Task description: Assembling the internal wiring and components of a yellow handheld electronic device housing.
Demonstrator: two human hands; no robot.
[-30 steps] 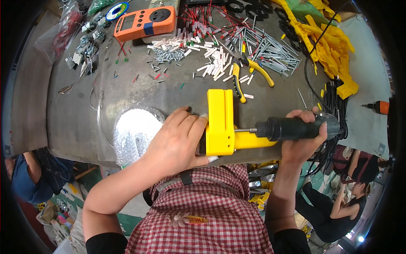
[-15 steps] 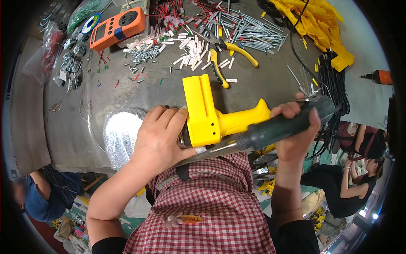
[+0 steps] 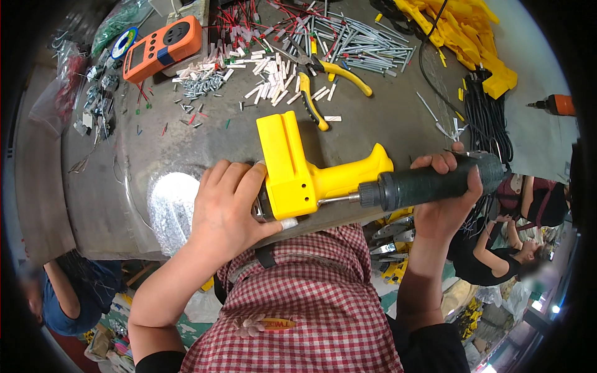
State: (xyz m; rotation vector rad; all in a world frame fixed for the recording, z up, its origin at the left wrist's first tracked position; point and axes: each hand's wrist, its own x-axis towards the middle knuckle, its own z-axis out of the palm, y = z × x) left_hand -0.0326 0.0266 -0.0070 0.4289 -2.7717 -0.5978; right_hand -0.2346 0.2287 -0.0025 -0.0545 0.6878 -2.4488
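My left hand (image 3: 227,205) grips the left side of a yellow plastic gun-shaped housing (image 3: 305,168) at the near edge of the grey metal table (image 3: 205,140). My right hand (image 3: 444,202) is closed around the dark handle of a screwdriver (image 3: 429,183). Its metal shaft reaches left and its tip meets the lower side of the yellow housing. The housing's grip points right, toward the screwdriver.
On the table lie an orange handheld meter (image 3: 163,48), yellow-handled pliers (image 3: 323,87), loose screws, white pieces, red wires and metal rods. Yellow housings (image 3: 472,37) are piled at the far right beside black cable (image 3: 488,115). Other people sit below at left and right.
The yellow housing and the screwdriver have tilted and shifted a little. The view has swung, so the table items sit elsewhere in the picture. Both hands keep their grips.
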